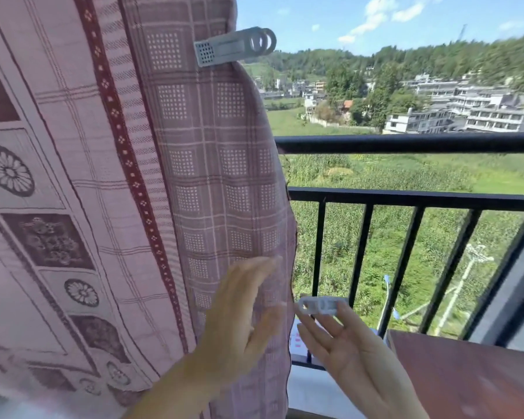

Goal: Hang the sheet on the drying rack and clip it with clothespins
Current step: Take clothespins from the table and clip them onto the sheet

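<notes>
A pink patterned sheet (109, 192) hangs down the left half of the view. A grey clothespin (233, 46) is clipped on its right edge near the top. My left hand (239, 316) is flat against the sheet's lower right edge, fingers spread. My right hand (354, 355) is just right of that edge, palm toward me. It pinches a second white clothespin (319, 306) at its fingertips, close to the sheet's edge. Whatever holds the sheet's top is out of view.
A black balcony railing (406, 143) with vertical bars runs across the right, with fields and buildings far beyond it. A reddish-brown surface (466, 376) lies at the lower right. A white ledge (312, 391) runs under the railing.
</notes>
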Demonstrator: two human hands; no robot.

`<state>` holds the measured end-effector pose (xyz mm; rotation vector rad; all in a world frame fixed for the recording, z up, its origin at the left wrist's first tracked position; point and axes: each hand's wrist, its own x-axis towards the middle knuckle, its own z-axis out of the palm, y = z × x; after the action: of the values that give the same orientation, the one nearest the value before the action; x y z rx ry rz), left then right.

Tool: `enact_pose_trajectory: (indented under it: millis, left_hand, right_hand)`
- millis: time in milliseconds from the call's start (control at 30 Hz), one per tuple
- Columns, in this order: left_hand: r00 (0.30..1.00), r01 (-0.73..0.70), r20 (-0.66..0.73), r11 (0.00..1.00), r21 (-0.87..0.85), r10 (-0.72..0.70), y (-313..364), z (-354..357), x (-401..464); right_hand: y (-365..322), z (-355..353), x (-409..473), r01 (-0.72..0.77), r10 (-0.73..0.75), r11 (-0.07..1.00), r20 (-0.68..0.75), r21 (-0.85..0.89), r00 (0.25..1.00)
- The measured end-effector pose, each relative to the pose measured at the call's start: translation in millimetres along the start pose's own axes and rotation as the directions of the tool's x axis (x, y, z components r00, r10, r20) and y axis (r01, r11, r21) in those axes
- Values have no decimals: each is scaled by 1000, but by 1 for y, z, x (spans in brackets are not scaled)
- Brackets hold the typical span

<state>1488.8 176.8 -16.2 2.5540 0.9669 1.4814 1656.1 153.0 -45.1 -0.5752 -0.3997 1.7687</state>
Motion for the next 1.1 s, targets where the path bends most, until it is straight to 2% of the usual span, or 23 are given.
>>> enact_pose_trajectory:
  millis: [33, 67, 100, 133, 167, 233, 267, 333, 400, 500, 600, 700, 767, 800, 867, 900, 967, 1000, 1033, 1067, 1100]
  left_hand:
    - [976, -216, 52, 952, 217, 210, -9, -12, 13]
    - [897, -442, 203, 787, 430, 392, -15, -23, 29]
    - [801, -599, 417, 558, 574, 430, -18, -32, 49]
    - [735, -677, 612, 354, 645, 290, -20, -37, 69]
    - [690, -717, 720, 206, 665, 74, -18, -39, 88]
    - [604, -754, 728, 65, 654, -325, -6, -32, 124]
    - [550, -759, 691, 63, 648, -469, 4, -27, 139]
    - [443, -727, 634, 160, 668, -634, 14, -19, 161]
    - [407, -642, 648, 303, 704, -644, 12, -20, 169]
    - [436, -497, 725, 528, 688, -534, -1, -29, 173]
    - [403, -336, 750, 677, 654, -524, -18, -36, 175]
    - [367, -225, 761, 743, 630, -535, -19, -39, 178]
    - [373, -194, 776, 775, 602, -509, -13, -42, 179]
    - [383, -197, 784, 786, 586, -488, -8, -44, 177]
    - [419, -270, 782, 759, 592, -461, -4, -43, 170]
    - [461, -354, 771, 706, 613, -439, -5, -42, 164]
    - [552, -576, 775, 532, 621, -308, -12, -41, 147]
    - [559, -696, 808, 426, 579, -185, -17, -38, 138]
    - [540, -771, 839, 362, 524, -66, -21, -38, 129]
    - [485, -818, 874, 344, 462, -20, -27, -41, 119]
    - [412, -861, 910, 313, 402, -36, -30, -45, 113]
  right_hand:
    - [-8, -2, 1, 38, -38, 999, -19, 16, 999]
    - [-15, -4, 3, 60, -59, 998, -42, 15, 997]
    - [-20, -5, 5, 69, -70, 997, -59, -18, 996]
    - [-22, -7, 8, 63, -68, 995, -69, -72, 995]
    - [-22, -7, 12, 45, -57, 989, -80, -144, 995]
    - [-17, -3, 19, 17, -43, 965, -94, -260, 995]
    - [-15, 0, 22, 13, -43, 958, -98, -288, 994]
    - [-14, 4, 27, 21, -58, 947, -107, -320, 993]
    - [-17, 4, 31, 27, -72, 924, -104, -381, 992]
    - [-18, 1, 35, 30, -68, 838, -50, -544, 996]
    - [-20, 7, 38, 125, -128, 669, 52, -733, 990]
    - [-18, 16, 50, 348, -214, 343, 288, -872, 933]
    - [-11, 26, 61, 412, -117, 178, 397, -893, 910]
    - [-6, 28, 66, 416, -60, 179, 412, -892, 909]
    - [1, 29, 73, 386, 14, 282, 406, -878, 914]
    - [2, 27, 75, 366, 32, 333, 398, -869, 917]
    - [4, 18, 81, 312, 81, 440, 383, -842, 920]
    - [3, 11, 85, 265, 121, 504, 372, -822, 920]
    - [2, 6, 86, 223, 157, 558, 365, -799, 918]
    - [0, 5, 87, 200, 182, 597, 374, -777, 909]
    - [-2, 3, 89, 193, 193, 626, 391, -755, 900]
